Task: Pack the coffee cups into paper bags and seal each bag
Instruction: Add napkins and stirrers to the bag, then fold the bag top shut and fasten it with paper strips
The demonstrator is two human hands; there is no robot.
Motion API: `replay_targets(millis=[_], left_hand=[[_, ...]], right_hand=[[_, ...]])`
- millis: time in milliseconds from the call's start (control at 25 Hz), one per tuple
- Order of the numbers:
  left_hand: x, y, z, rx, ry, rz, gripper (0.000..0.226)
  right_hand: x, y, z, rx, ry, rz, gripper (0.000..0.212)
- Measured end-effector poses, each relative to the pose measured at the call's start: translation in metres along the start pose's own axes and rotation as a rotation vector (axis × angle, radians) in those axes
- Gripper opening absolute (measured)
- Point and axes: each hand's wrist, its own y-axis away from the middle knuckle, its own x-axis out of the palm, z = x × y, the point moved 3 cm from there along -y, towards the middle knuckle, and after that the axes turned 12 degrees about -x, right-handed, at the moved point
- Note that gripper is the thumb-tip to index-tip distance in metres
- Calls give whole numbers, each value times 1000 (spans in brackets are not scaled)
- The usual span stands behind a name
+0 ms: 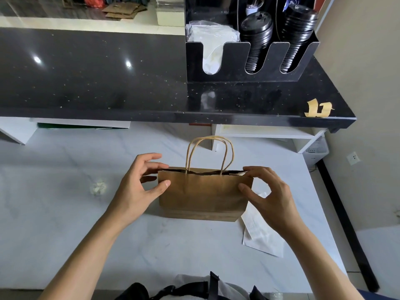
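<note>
The paper bag (203, 192) is pinched at both top corners by left hand (138, 182) and right hand (268, 191) fingers — thin, light, easily crumpled — best held near the rim.

i stand at a white marble desk (65, 213) beneath a glossy black raised counter (97, 79); a beige wall (363, 83) with a socket (353, 158) runs along my right.

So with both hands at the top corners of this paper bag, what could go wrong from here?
1. The kraft paper bag stands upright on the marble counter, held only by the left hand and right hand at its top corners; an uneven pull might tip it.
2. The mouth is slightly open, so sealing could trap the twisted handles.
3. The white paper sheet beside the base might get dragged.
</note>
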Motion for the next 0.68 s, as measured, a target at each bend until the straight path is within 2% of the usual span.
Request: replay_targets(millis=[200, 320, 560, 680], left_hand=[[3, 1, -4, 62, -108, 13, 26], [6, 3, -6, 86, -85, -9, 22], [12, 7, -6, 94, -57, -29, 23], [12, 7, -7, 96, -52, -34, 24]], right_hand=[[-2, 4, -8, 64, -36, -77, 40], [-4, 3, -7, 72, -71, -80, 50], [-18, -7, -7, 36, 12, 48, 29], [-43, -33, -12, 42, 19, -82, 19]])
